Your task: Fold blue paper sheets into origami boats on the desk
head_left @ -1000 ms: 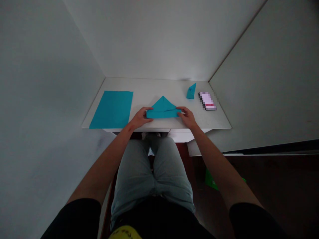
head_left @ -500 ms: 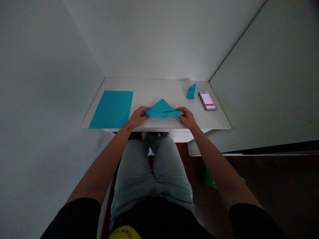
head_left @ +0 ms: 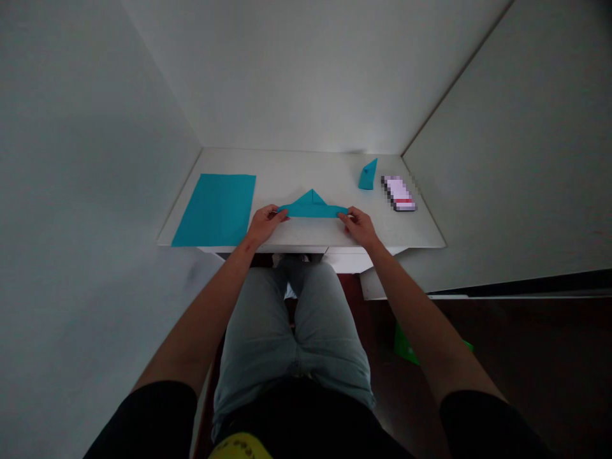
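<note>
A sheet of blue paper (head_left: 313, 210), folded to a triangular peak with a long flat band along its near side, lies on the white table in front of me. My left hand (head_left: 266, 223) pinches the band's left end, thumb on top. At the right end, my right hand (head_left: 358, 225) grips the same band between thumb and fingers. The band is turned up over the base of the peak and runs straight between both hands. Some of the fingertips are hidden behind the paper.
A flat blue sheet (head_left: 217, 209) lies on the table (head_left: 306, 167) at the left. Toward the back right stands a small folded blue paper piece (head_left: 368, 174), beside a phone (head_left: 399, 194) with a blurred screen. Walls enclose the table at the back and both sides.
The near strip of the folded paper has been turned up away from me, so its lower edge is now straight. Both thumbs have moved onto the band's ends.
</note>
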Action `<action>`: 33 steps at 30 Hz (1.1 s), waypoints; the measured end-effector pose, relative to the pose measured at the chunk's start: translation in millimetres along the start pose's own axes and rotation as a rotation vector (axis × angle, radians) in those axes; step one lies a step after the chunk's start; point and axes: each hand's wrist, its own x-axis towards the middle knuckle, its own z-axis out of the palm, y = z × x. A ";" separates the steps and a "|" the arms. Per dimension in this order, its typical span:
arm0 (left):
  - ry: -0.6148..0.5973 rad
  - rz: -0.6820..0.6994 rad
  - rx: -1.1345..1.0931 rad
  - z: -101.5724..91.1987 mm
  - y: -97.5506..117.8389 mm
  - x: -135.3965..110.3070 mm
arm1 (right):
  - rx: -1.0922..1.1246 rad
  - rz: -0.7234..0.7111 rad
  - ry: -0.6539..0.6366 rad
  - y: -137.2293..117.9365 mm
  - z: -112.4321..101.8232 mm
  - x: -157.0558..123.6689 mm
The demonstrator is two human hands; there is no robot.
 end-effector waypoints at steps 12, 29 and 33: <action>-0.018 0.116 0.233 -1.0 -5.2 1.4 | 0.075 -0.041 0.011 9.5 -2.7 6.8; -0.231 0.284 0.834 -1.4 1.0 -3.2 | -0.377 -0.369 -0.098 8.4 -1.2 5.5; -0.154 0.228 0.905 4.5 8.8 -8.9 | -0.330 -0.356 -0.095 4.9 -1.2 4.8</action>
